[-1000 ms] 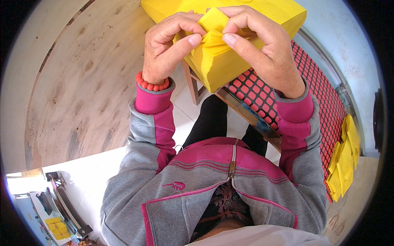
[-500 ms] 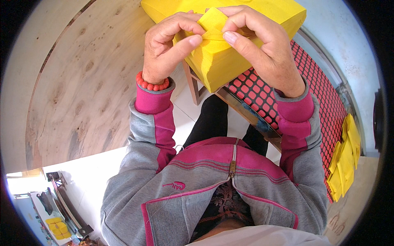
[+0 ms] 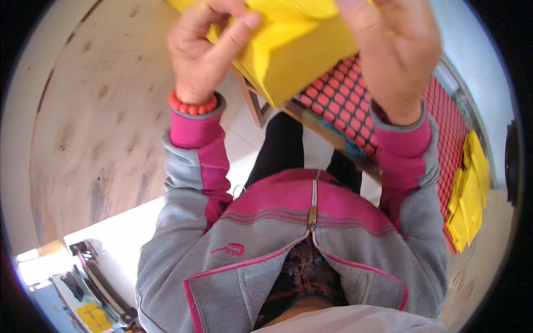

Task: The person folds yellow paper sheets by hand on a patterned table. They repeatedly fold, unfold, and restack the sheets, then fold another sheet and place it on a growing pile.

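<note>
A boxy yellow fabric bag [image 3: 311, 55] with a folded corner pointing toward me fills the top of the head view, its far part cut off by the frame. My left hand [image 3: 202, 55], with a red bead bracelet at the wrist, is closed on its left edge, thumb against the fabric. At the bag's right side is my right hand [image 3: 397, 61], blurred by motion. Its fingertips run out of the top of the view, and yellow fabric shows between thumb and fingers.
A bench with a red-and-black patterned cover [image 3: 344, 105] stands below the bag. Several folded yellow fabric pieces [image 3: 469, 194] lie at its right end. A wooden board [image 3: 105, 127] takes up the left side. More yellow pieces [image 3: 94, 316] are at lower left.
Both hands have moved apart and upward from the middle of the bag, the left to the left, the right to the right. The folded tip they pinched no longer shows.
</note>
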`<state>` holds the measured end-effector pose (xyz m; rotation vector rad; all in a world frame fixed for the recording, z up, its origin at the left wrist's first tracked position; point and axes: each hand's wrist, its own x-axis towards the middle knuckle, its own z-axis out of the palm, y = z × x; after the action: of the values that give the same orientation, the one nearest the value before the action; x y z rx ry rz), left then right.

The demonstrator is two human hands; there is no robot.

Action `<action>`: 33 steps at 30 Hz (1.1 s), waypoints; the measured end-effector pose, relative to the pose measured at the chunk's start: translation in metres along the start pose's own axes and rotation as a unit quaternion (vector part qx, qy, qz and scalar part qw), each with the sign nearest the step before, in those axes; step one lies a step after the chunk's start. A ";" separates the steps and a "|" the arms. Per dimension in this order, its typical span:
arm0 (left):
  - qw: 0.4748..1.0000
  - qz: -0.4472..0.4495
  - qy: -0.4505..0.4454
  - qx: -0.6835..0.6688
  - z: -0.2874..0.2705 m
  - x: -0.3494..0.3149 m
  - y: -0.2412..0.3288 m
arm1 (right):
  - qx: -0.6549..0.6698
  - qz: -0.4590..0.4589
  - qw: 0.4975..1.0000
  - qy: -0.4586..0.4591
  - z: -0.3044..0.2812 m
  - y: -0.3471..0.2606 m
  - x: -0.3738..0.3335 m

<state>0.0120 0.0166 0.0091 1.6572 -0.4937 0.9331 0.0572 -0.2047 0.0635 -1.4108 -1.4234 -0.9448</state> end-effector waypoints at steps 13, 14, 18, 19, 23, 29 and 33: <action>0.988 0.142 0.058 -0.008 -0.011 0.012 -0.028 | 0.165 0.387 0.848 -0.324 -0.029 -0.088 -0.210; 0.988 0.145 0.055 0.002 -0.012 0.012 -0.028 | 0.065 0.390 0.857 -0.331 -0.033 -0.083 -0.231; 0.988 0.137 0.035 0.069 -0.012 0.006 -0.024 | -0.239 0.428 0.828 -0.272 -0.040 -0.069 -0.302; 0.985 0.147 0.007 0.091 -0.013 0.007 -0.022 | -0.303 0.418 0.815 -0.264 -0.041 -0.063 -0.313; 0.981 0.168 -0.049 0.084 -0.015 0.006 -0.021 | -0.336 0.405 0.809 -0.260 -0.036 -0.039 -0.340; 0.981 0.142 -0.095 0.090 -0.015 0.002 -0.012 | -0.359 0.400 0.796 -0.280 -0.028 -0.020 -0.354; 0.979 0.128 -0.128 0.090 -0.007 0.003 0.003 | -0.372 0.415 0.765 -0.322 -0.025 -0.019 -0.358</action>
<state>0.0096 0.0224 0.0132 1.9226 -0.8343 0.9776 0.0232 -0.3420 -0.2668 -2.8440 -0.6057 -0.4031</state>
